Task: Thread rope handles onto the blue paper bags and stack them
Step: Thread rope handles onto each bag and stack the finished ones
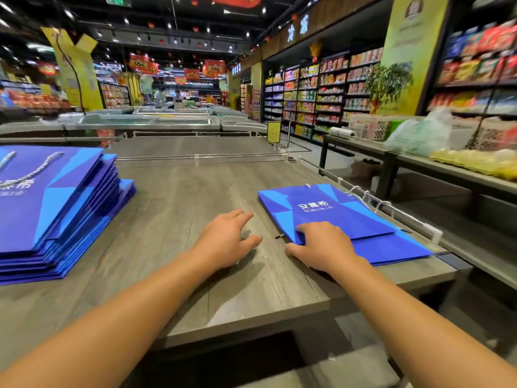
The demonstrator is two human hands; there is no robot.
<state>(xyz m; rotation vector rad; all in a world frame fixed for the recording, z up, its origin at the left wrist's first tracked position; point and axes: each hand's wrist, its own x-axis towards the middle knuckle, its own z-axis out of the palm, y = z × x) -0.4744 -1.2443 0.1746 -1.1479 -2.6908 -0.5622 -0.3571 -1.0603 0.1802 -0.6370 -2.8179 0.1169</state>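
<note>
The right hand point(321, 245) presses flat on a blue bag point(335, 217), grip loose. The left hand point(226, 236) rests open on the desk point(179, 208) beside it. A stack point(56, 203) lies left of the bag.

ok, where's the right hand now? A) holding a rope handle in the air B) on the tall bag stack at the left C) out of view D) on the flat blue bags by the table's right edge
D: the right hand rests on the near corner of the flat blue bags at the right.
</note>
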